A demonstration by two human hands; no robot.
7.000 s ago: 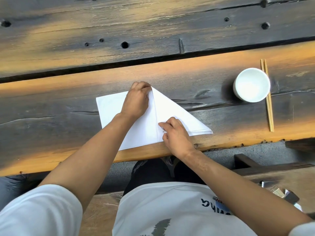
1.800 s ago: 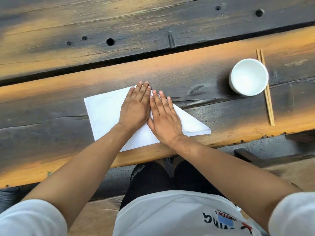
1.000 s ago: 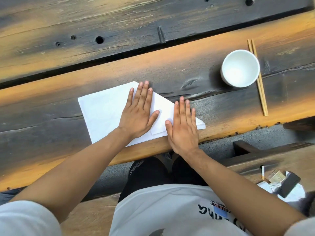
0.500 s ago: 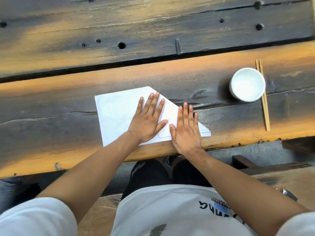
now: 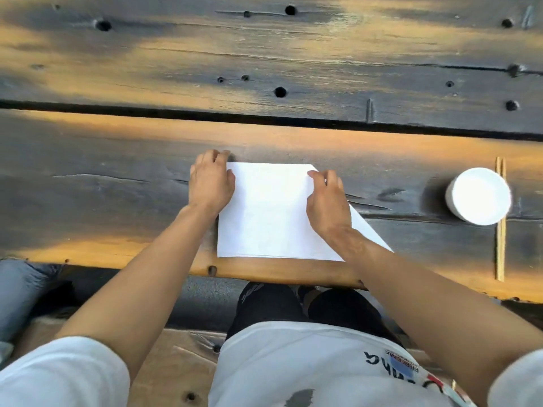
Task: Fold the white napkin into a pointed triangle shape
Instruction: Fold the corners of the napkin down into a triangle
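Observation:
The white napkin lies flat on the wooden table, close to the front edge. Its left side is square, and its right side runs in a slanted fold down to a point at the near right. My left hand is at the far left corner, fingers curled over the edge and thumb on the paper. My right hand holds the far right corner with curled fingers and covers part of the slanted edge.
A white cup stands at the right, with a pair of wooden chopsticks lying just beyond and under it. A dark gap between planks runs across the table behind the napkin. My knees are below the table edge.
Both hands have left their flat press on the napkin's near middle and now hold its two far corners. The napkin now lies square to the table edge.

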